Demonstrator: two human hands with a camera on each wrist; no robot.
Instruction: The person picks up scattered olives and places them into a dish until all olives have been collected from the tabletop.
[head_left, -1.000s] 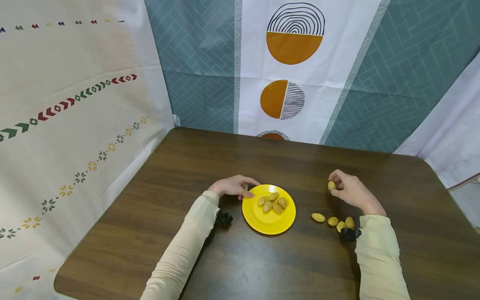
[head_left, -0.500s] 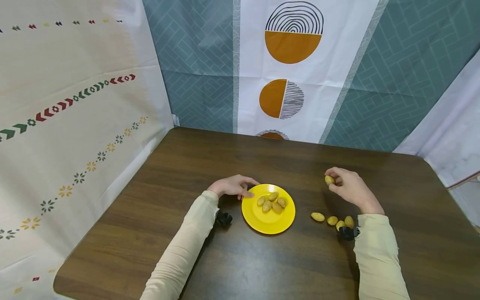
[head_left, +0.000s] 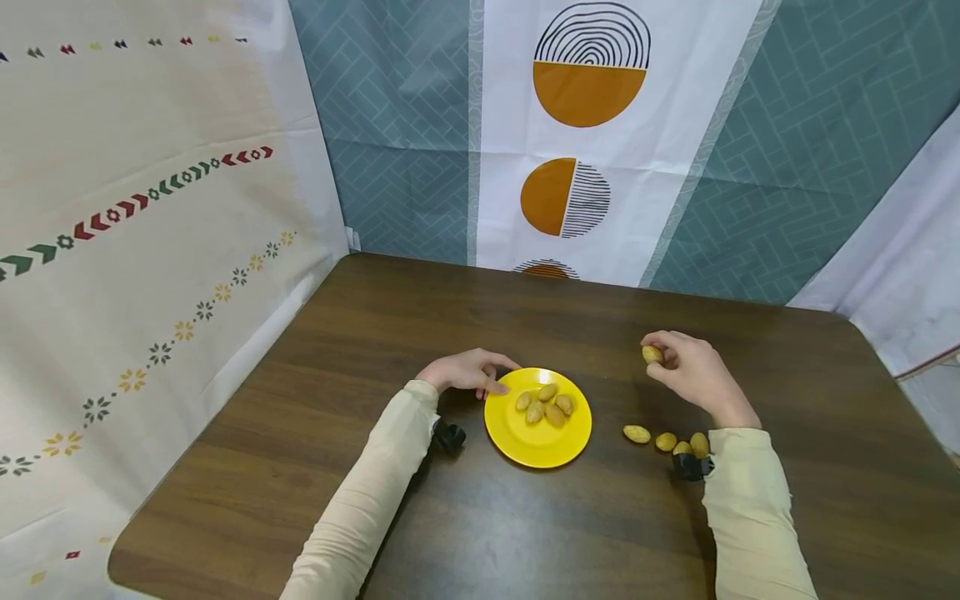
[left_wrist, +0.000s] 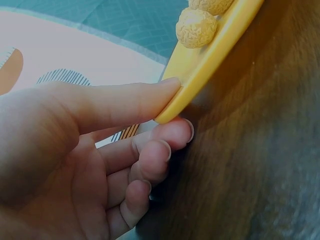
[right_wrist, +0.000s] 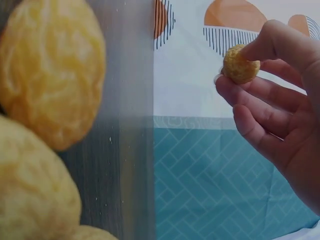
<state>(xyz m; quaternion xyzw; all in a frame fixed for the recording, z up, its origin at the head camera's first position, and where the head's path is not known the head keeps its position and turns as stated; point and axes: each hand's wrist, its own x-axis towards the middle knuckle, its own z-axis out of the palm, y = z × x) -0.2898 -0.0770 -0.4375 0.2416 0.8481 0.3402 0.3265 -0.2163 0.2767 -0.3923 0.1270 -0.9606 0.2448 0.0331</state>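
Note:
In the head view, my left hand [head_left: 467, 372] pinches the left rim of a round yellow plate [head_left: 517, 446]. The left wrist view shows the thumb [left_wrist: 130, 100] on top of the rim and the fingers curled beneath. Several wrinkled, yellow-brown oval nuts [head_left: 535, 412] lie grouped on the plate. To the right, my right hand [head_left: 693, 367] holds one such nut [head_left: 652, 354] between thumb and fingertips, raised over the table. That same held nut [right_wrist: 241, 65] appears against the backdrop in the right wrist view. Below this hand, several more nuts [head_left: 637, 434] rest on the tabletop.
The brown wooden table [head_left: 360, 333] reaches back to a teal and white patterned cloth [head_left: 405, 167]. An embroidered cream cloth [head_left: 150, 292] hangs along the left side. A small black wrist camera [head_left: 690, 467] overlaps the loose nuts at the right.
My right hand, with the nut in its fingers, has moved slightly left and up in the head view. The left hand and the plate have stayed in place.

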